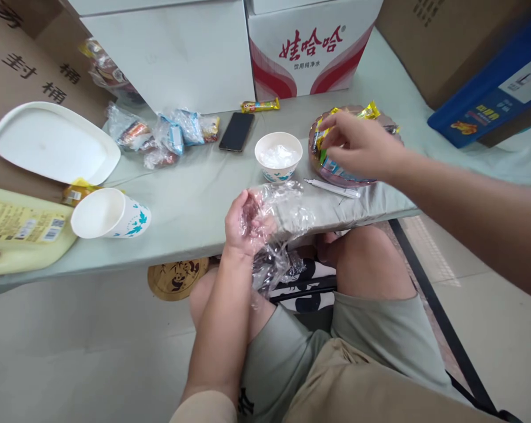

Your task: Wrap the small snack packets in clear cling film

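My left hand (247, 226) is closed around a clear plastic bag (287, 205), which spreads to the right over the table edge and hangs down toward my lap. Above a round tray (324, 173) of wrapped snacks (320, 135) hovers my right hand (357, 138), thumb and fingers apart and nothing visible between them. Part of the tray is hidden under that hand. Between the hands stands a paper bowl (278, 173) with crumpled clear plastic (277, 155) inside. A white pen-like object (333, 188) lies in front of the tray.
A phone (237, 131) and a yellow snack packet (260, 106) lie behind the bowl. Wrapped snacks in plastic (168, 138) are at the left, near a tipped paper cup (115, 214), a white tray (56, 141) and a yellow jug (27, 235). White cartons (309, 59) line the back.
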`<state>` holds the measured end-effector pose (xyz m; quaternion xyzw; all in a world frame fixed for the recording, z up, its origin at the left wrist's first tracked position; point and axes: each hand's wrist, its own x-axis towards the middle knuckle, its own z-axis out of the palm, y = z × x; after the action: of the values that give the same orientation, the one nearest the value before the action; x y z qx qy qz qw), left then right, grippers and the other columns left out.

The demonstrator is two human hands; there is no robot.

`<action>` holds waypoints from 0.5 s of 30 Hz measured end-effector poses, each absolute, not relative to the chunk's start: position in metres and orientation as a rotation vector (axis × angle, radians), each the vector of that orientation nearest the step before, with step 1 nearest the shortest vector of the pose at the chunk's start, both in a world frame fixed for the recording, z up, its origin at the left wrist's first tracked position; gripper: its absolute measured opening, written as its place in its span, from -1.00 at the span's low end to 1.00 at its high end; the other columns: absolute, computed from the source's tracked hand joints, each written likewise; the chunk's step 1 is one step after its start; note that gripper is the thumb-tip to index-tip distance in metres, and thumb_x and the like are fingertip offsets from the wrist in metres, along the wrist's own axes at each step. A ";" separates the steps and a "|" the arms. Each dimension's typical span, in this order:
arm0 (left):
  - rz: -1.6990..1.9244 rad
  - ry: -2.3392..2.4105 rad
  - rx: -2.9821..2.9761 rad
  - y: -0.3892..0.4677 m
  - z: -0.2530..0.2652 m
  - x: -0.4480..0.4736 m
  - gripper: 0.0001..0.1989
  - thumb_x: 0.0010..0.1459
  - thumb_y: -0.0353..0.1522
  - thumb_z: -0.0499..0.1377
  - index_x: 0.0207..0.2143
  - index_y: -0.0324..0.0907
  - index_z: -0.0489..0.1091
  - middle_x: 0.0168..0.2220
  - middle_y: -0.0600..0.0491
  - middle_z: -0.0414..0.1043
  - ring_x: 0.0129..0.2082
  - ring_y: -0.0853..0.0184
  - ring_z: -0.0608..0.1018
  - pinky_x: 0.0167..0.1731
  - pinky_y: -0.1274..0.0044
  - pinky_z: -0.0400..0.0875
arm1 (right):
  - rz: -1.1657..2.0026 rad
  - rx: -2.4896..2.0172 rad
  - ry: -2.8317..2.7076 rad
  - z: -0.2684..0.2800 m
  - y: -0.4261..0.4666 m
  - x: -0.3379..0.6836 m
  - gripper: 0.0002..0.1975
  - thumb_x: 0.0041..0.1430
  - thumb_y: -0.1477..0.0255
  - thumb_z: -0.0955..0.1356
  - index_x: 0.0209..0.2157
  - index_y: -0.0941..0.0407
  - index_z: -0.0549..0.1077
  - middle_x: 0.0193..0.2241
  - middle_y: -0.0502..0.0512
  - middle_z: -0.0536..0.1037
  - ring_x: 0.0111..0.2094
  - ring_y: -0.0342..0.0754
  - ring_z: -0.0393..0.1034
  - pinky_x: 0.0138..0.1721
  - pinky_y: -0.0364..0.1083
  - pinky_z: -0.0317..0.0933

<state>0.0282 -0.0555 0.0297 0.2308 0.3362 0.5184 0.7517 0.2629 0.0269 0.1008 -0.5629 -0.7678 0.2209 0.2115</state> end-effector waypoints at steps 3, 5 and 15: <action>1.056 0.752 0.606 -0.059 0.027 0.023 -0.56 0.24 0.03 0.11 -0.49 -0.09 0.22 -0.79 0.30 -0.16 -0.86 0.57 -0.10 -0.76 0.60 -0.12 | 1.091 -1.077 -2.173 0.081 0.001 0.257 -0.31 0.06 0.30 0.49 0.21 0.09 0.31 0.13 0.24 0.48 0.15 0.18 0.39 0.17 0.17 0.27; 1.075 0.792 0.659 -0.058 0.025 0.021 -0.56 0.25 0.06 0.09 -0.44 -0.09 0.22 -0.78 0.31 -0.18 -0.85 0.57 -0.12 -0.75 0.61 -0.12 | 1.373 -0.847 -2.080 0.067 -0.017 0.254 -0.22 0.07 0.11 0.49 0.26 0.04 0.25 0.23 0.23 0.40 0.26 0.19 0.29 0.23 0.17 0.24; 0.938 1.185 0.840 -0.038 0.019 0.005 -0.54 0.08 0.07 0.23 -0.34 -0.15 0.34 -0.63 0.17 0.28 -0.75 0.54 0.19 -0.74 0.62 -0.13 | 1.323 -1.241 -1.507 0.018 -0.051 0.246 -0.71 0.24 0.16 0.37 -0.32 0.12 0.42 -0.42 0.08 0.58 -0.37 -0.10 0.49 -0.28 -0.07 0.41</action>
<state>0.0051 -0.0378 0.0185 0.3697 0.5213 0.4127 0.6491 0.2458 -0.0514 0.0181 -0.4865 -0.5906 0.5183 0.3818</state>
